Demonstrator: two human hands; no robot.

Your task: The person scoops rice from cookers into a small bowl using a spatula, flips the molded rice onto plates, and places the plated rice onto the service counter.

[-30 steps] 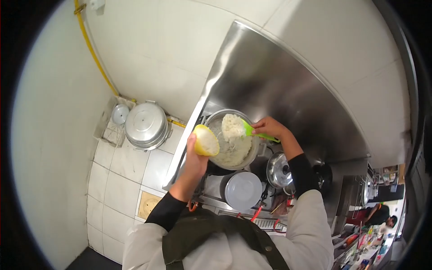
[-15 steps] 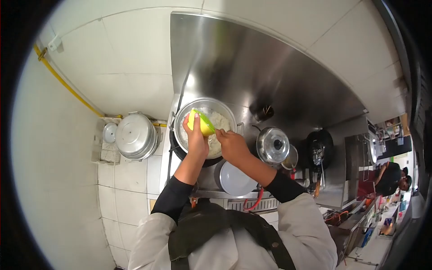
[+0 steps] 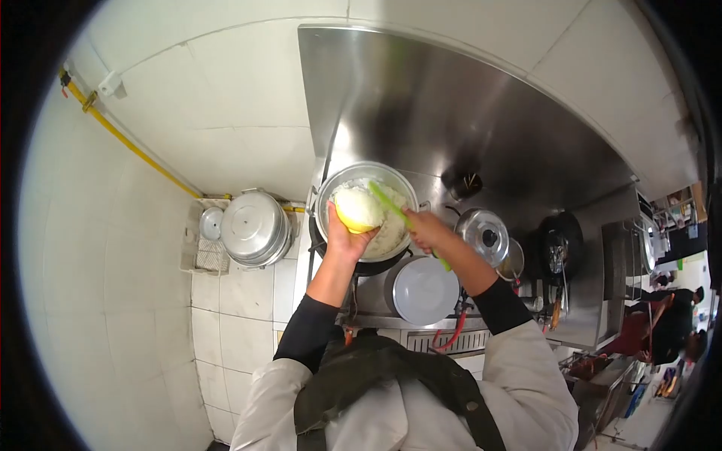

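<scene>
In my left hand (image 3: 346,242) is a yellow bowl (image 3: 356,225) heaped with white rice, held tilted over a large metal pot (image 3: 370,167). My right hand (image 3: 430,231) grips the handle of a green rice paddle (image 3: 388,201). The paddle's blade is at the right side of the heap in the bowl; whether it touches the rice I cannot tell. More white rice (image 3: 392,234) lies inside the pot, which sits on the stove. The bowl hides part of the pot's inside.
A round grey-white plate or lid (image 3: 426,291) lies near the stove's front. To the right are a lidded metal pot (image 3: 481,233) and a black wok (image 3: 560,244). Large aluminium pots (image 3: 254,225) stand at left beside a crate (image 3: 208,261). People (image 3: 674,325) are at far right.
The bowl has turned from tipped on its side to facing up, showing the rice heap. The right hand has moved the paddle out to the bowl's right. The whole view has shifted slightly.
</scene>
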